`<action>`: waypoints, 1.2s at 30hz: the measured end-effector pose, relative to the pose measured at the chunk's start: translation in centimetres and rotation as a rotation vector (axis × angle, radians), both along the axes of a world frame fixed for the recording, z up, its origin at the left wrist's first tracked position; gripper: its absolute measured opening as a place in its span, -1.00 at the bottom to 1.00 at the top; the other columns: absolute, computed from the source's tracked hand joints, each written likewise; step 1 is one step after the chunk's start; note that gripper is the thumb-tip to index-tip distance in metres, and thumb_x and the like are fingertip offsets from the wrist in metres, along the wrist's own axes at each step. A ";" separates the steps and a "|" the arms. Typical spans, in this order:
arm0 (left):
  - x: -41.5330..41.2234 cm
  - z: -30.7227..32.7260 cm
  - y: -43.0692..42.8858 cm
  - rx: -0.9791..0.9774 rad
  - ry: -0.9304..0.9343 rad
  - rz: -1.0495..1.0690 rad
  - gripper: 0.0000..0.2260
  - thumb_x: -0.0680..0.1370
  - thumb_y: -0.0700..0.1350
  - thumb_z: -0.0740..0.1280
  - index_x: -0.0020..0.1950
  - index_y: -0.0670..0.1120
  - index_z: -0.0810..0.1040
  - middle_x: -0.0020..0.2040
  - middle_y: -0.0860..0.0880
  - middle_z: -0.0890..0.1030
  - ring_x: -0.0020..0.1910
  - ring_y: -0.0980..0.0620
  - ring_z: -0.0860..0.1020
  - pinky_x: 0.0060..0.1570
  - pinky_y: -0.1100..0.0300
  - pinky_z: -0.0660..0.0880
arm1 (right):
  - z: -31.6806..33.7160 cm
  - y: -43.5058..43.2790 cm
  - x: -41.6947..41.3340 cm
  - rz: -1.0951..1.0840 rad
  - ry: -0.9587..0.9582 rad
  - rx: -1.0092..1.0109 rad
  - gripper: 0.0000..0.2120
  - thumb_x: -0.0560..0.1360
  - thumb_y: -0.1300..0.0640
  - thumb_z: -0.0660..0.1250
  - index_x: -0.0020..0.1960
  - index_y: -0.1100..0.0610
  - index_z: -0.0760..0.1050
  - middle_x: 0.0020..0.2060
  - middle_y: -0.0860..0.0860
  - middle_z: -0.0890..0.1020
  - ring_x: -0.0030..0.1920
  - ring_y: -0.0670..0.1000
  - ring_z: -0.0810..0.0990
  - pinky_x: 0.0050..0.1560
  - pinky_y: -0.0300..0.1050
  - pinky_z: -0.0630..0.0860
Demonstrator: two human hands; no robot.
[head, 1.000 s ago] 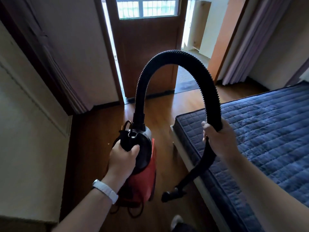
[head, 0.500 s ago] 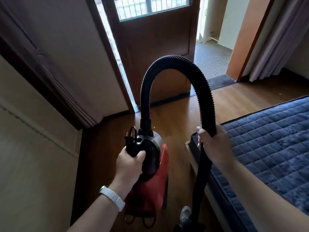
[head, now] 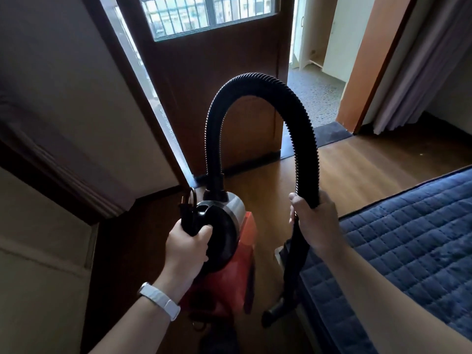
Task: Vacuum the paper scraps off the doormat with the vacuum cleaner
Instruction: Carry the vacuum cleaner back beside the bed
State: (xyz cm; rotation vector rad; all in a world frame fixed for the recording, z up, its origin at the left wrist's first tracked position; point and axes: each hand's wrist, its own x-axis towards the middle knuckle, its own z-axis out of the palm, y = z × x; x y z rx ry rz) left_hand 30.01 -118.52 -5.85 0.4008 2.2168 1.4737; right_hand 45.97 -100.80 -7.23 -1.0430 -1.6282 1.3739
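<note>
The doormat [head: 332, 136] is the dark strip on the floor [head: 362, 172] in the open doorway, ahead of the person and to the right, behind the arch of the hose [head: 255, 81]. Its long side runs across the doorway, from left to right, slightly oblique. No paper scraps can be made out on it from here; it is too far and too dark.

The right hand [head: 315, 221] is the nearer one to the mat. Its fingers are curled round the hose, low on the right leg of the arch. Below this hand the hose hangs down beside the blue mattress [head: 408, 238], and the nozzle [head: 274, 312] at its end points down and to the left, near the floor and well apart from the mat. The left hand [head: 187, 247], with a white wristband [head: 159, 300], grips the black handle of the red vacuum cleaner [head: 229, 241], fingers closed round it, and carries the machine in the air. I judge that the nozzle must travel forward and rightward, past the brown door [head: 217, 98], before any cleaning can start.

Compared with one second ago, the door and the doorway are closer and larger in view, and more of the mat shows. Both grips are the same. The nozzle, which hung nearly straight down half a second ago, now swings out to the left again.
</note>
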 end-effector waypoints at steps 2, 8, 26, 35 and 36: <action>-2.2 -0.6 2.4 0.004 -0.020 -0.014 -0.97 0.50 -0.22 0.37 -0.09 -0.16 0.55 -0.41 -0.05 0.53 -0.51 0.08 0.49 -0.49 0.19 0.47 | -0.2 2.0 -2.2 -0.011 0.006 -0.011 -0.73 0.42 0.00 0.33 -0.28 0.21 0.47 -0.50 0.09 0.58 -0.50 0.05 0.56 -0.39 -0.12 0.47; -11.6 -3.0 10.9 -0.013 -0.069 -0.105 -0.96 0.50 -0.25 0.35 -0.08 -0.20 0.53 -0.43 -0.05 0.49 -0.58 0.10 0.44 -0.57 0.24 0.40 | -2.2 9.8 -9.9 -0.139 0.002 -0.054 -0.65 0.38 -0.06 0.37 -0.29 0.24 0.45 -0.51 0.15 0.56 -0.52 0.12 0.53 -0.40 0.00 0.49; -36.1 -2.3 35.2 -0.003 -0.040 -0.321 -0.93 0.46 -0.23 0.36 -0.18 -0.09 0.52 -0.50 0.04 0.46 -0.56 0.08 0.43 -0.50 0.17 0.43 | 0.9 27.3 -25.9 -0.384 -0.086 0.114 -0.75 0.41 0.05 0.35 -0.28 0.20 0.40 -0.54 0.08 0.52 -0.55 0.04 0.51 -0.46 -0.17 0.44; -36.5 -4.1 47.1 -0.056 -0.094 -0.356 -0.92 0.49 -0.28 0.34 -0.07 -0.13 0.56 -0.47 -0.03 0.46 -0.59 0.07 0.40 -0.56 0.22 0.39 | -1.7 39.2 -27.4 -0.368 -0.041 0.100 -0.69 0.41 0.05 0.34 -0.27 0.31 0.41 -0.55 0.09 0.52 -0.55 0.03 0.49 -0.46 -0.21 0.42; -36.2 -4.2 48.7 -0.067 -0.094 -0.357 -0.93 0.48 -0.27 0.34 -0.08 -0.13 0.55 -0.48 -0.02 0.47 -0.59 0.06 0.41 -0.55 0.21 0.40 | -1.9 40.9 -27.4 -0.369 -0.036 0.091 -0.67 0.40 0.04 0.34 -0.27 0.33 0.42 -0.55 0.09 0.52 -0.55 0.02 0.48 -0.46 -0.23 0.41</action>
